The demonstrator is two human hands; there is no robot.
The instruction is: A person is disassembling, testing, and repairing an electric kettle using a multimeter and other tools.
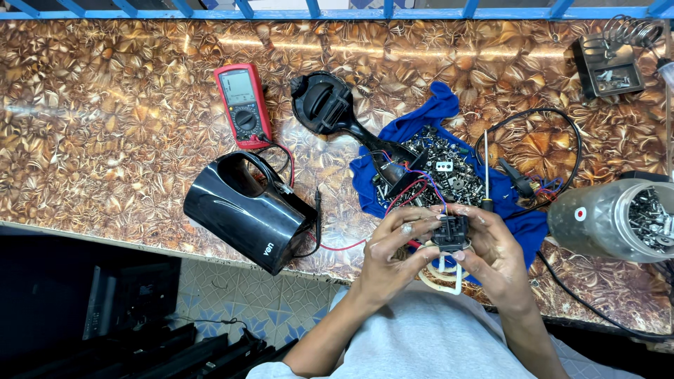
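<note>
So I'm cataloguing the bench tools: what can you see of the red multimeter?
The multimeter is a handheld unit with a red casing, lying flat, face up, on the patterned worktop. It has a grey screen above and a round black dial below. Red and black leads run from its lower end toward the black kettle body. No hand touches it.

Repair workshop bench: red multimeter (243,105), soldering-iron stand (609,64), heap of screws on blue cloth (437,111), dismantled black kettle (247,210).

Light grey top, bare forearms, ring on left hand (393,249); right hand (491,249) unadorned.
</note>
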